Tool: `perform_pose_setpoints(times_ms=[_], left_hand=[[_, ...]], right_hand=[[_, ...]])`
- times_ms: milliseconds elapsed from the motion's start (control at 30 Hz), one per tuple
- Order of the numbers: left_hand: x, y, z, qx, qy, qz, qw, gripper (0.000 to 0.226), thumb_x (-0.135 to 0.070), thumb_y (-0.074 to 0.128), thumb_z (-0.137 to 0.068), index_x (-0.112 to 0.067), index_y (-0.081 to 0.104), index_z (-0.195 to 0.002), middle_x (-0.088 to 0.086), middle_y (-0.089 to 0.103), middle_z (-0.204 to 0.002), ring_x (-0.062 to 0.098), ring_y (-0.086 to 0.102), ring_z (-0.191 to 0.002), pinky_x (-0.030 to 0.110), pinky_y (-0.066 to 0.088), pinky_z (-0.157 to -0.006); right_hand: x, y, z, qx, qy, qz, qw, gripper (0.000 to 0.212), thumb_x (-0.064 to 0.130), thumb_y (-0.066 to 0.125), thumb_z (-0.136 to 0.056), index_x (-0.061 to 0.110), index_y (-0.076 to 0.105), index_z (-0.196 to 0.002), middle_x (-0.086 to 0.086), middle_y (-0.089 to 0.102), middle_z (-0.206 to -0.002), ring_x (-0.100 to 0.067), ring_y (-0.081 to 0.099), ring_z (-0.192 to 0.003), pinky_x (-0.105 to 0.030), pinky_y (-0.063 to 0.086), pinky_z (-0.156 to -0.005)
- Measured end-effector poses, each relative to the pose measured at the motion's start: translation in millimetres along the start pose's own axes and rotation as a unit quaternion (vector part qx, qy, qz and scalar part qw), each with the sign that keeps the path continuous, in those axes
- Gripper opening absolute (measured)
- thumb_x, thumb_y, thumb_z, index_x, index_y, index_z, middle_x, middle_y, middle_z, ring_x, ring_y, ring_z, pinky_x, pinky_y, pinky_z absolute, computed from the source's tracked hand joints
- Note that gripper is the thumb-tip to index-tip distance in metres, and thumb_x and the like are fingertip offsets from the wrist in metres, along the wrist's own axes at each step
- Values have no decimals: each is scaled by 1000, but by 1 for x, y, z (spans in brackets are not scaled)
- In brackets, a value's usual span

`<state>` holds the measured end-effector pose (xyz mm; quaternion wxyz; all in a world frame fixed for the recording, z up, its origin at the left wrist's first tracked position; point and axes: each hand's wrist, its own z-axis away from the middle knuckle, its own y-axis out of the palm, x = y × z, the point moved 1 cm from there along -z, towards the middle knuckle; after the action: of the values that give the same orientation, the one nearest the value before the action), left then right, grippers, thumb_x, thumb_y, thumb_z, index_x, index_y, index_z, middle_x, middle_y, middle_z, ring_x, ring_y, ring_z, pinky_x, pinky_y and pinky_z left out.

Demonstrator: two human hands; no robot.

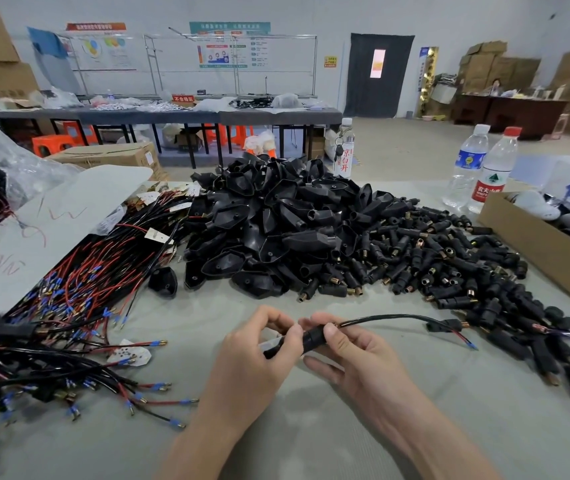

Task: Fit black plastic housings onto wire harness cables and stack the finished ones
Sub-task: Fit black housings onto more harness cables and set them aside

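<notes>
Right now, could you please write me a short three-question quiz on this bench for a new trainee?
1. True or false: the left hand and the right hand hold the same cable.
2. What lies to the right of the housing pile? A) small black connectors B) scissors C) rolls of tape
3. Fill in: the held cable's loose red wire ends in a ___ tip.

Key: 1 true; 2 A; 3 blue.
</notes>
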<state>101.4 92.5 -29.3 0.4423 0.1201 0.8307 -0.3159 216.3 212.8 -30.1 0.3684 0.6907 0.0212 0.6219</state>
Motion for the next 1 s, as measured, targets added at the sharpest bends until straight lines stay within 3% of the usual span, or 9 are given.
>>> perform_pose_setpoints(times_ms=[133,233,467,567,633,700,867,933,1000], left_hand=[[1,0,1,11,5,-4,1000,22,-55,61,-80,-36,58,-91,-22,61,-67,0,54,-53,12,36,-53],[4,0,1,43,-12,4,999,34,-62,64,-73,-41,58,-99,-19,63,-71,1,55,-59,12,37,-57],[11,0,-1,78,-47,16,996,44,-69,66,-71,-49,56,-108,-20,69,-88,2,61,-69,14,42,-65],[11,0,-2,61,-60,61,994,41,-68,63,-75,-43,59,-107,-12,71,-87,9,62,-67,28,51,-64],[11,0,-3,64,-67,97,991,36,-65,61,-79,-37,62,-102,-8,72,-92,20,65,-73,47,56,-74],[11,0,-3,83,-77,119,986,33,-62,61,-81,-32,64,-96,-10,73,-101,22,69,-84,55,55,-81],[11,-3,-4,59,-68,91,992,29,-61,59,-82,-34,66,-89,-17,74,-102,8,70,-97,43,55,-90],[10,-5,-4,42,-57,71,995,33,-62,57,-84,-32,66,-92,-9,75,-93,16,69,-89,42,56,-85],[10,-7,-4,32,-46,59,997,29,-57,57,-89,-29,65,-91,-4,73,-82,20,66,-78,30,52,-73]], right_hand=[[0,-3,-1,-42,-21,-12,999,27,25,69,-85,10,77,-106,-16,74,-104,-22,72,-96,-25,57,-73],[3,-9,-3,-96,-53,13,994,24,25,73,-78,14,79,-99,-12,75,-94,-19,73,-86,-24,58,-70],[10,-16,-3,-170,-85,58,980,34,34,73,-74,11,74,-98,-10,77,-97,-25,75,-87,-25,59,-68],[12,-17,-3,-193,-91,54,975,35,33,69,-81,5,69,-103,-10,78,-93,-25,76,-84,-24,59,-66],[13,-18,-3,-209,-94,59,972,31,29,67,-87,3,68,-104,-10,78,-91,-24,76,-82,-23,59,-65],[13,-19,-3,-223,-96,70,968,26,26,66,-91,3,68,-103,-9,78,-89,-24,76,-81,-22,59,-64],[11,-20,-3,-236,-101,104,961,20,25,65,-94,7,67,-100,-10,77,-88,-25,76,-77,-23,58,-58],[9,-19,-3,-225,-95,102,964,21,26,65,-93,6,67,-100,-9,77,-89,-25,76,-78,-25,59,-58],[8,-17,-3,-213,-85,98,968,22,26,66,-93,6,67,-100,-7,77,-90,-25,76,-79,-26,59,-59]])
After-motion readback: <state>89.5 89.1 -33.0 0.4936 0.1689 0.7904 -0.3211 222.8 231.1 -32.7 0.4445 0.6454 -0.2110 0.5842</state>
